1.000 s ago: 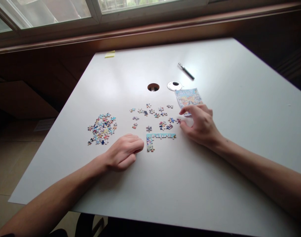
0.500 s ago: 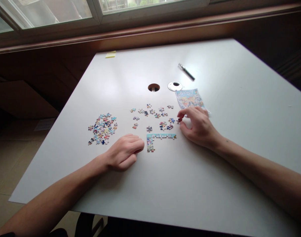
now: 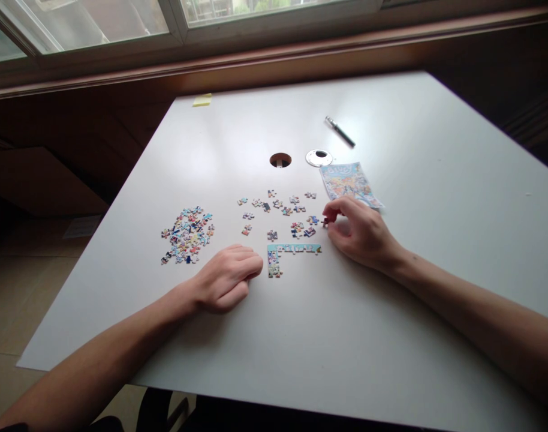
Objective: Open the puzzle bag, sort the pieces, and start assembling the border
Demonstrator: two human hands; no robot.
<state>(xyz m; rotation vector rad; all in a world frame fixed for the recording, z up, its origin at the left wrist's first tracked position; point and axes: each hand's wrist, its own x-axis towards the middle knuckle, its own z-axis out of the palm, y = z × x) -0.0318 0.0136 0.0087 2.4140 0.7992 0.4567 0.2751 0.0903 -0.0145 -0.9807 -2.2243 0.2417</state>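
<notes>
Right hand (image 3: 361, 234) pinches a small puzzle piece (image 3: 325, 222) between thumb and fingertips, low over the white table (image 3: 391, 300), just right of the loose pieces (image 3: 283, 210) and above the joined strip (image 3: 292, 251). Left hand (image 3: 226, 277) rests on the table, fingers curled shut, holding nothing visible, beside the strip. A heap of pieces (image 3: 186, 235) lies to its left. A picture card (image 3: 349, 182) lies behind the right hand.

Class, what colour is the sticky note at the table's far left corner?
Yellow: the sticky note, seen in the head view.
</notes>
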